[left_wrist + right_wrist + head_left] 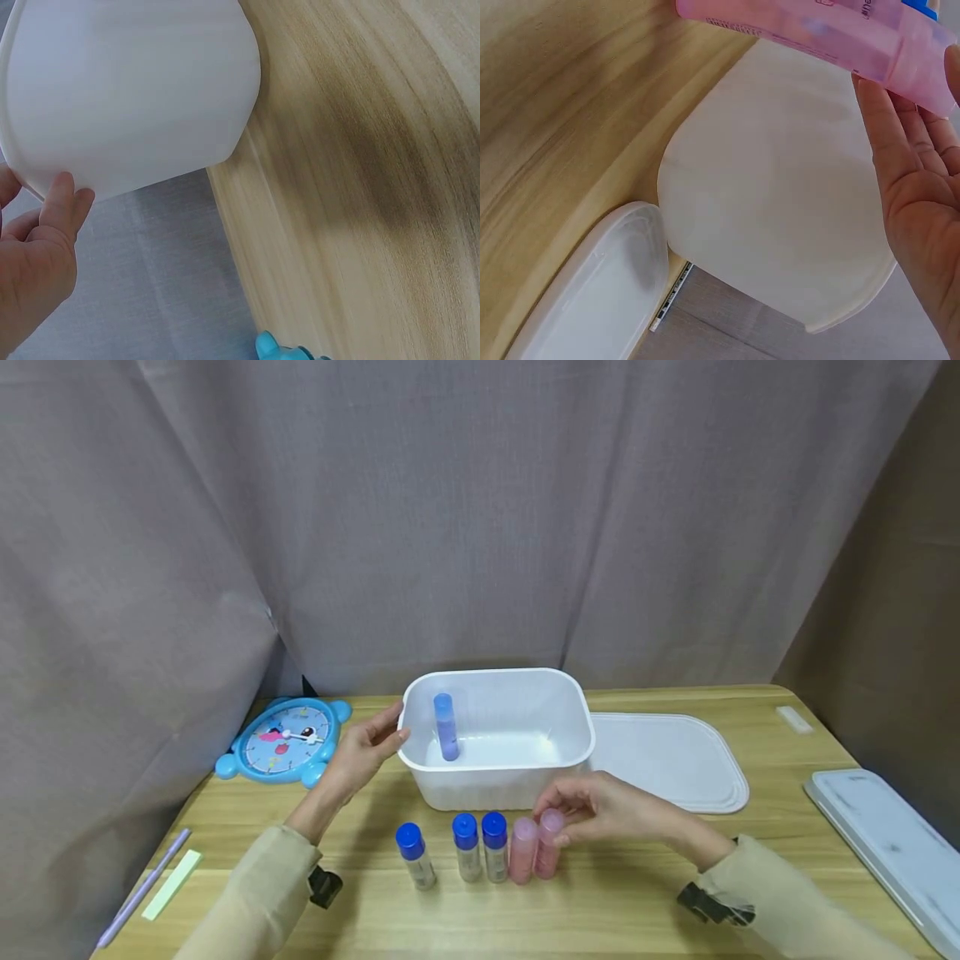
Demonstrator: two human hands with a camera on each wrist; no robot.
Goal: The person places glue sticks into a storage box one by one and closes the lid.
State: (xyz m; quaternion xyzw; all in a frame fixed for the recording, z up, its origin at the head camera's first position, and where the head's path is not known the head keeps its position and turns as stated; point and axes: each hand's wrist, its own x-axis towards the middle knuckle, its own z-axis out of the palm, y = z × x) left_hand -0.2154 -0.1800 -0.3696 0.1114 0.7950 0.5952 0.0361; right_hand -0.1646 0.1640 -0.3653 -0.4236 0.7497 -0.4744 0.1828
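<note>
A person's right hand [607, 810] curls its fingertips around the cap end of a translucent pink bottle [549, 844], the rightmost of a row standing on a pale wooden table [622, 893] with a streaked grain. The left hand [363, 752] lies with relaxed, nearly straight fingers against the left wall of a smooth white plastic tub [498, 777], rounded at its corners, touching the rim without clasping it.

A second pink bottle [522, 851] stands touching the held one. To its left are two blue-capped bottles [481, 847] side by side and a third blue-capped bottle [416, 856] a little apart. Inside the tub a slim blue tube [446, 727] stands upright near the left wall.

The tub's flat white lid [667, 760], rounded and ridged along its edge, lies just right of the tub. A blue toy clock [285, 740] with a cartoon face rests at the far left, a lilac pen [142, 888] and a pale green strip [172, 884] near the front left edge, and a grey-white tray [892, 843] at the right. Grey fabric drapes behind.

Only the right wrist view shows print on the pink bottle [817, 34] and its frosted cap against the fingers [900, 142]. The left wrist view shows the thumb [60, 202] pressed to the tub's matte underside [127, 90].
</note>
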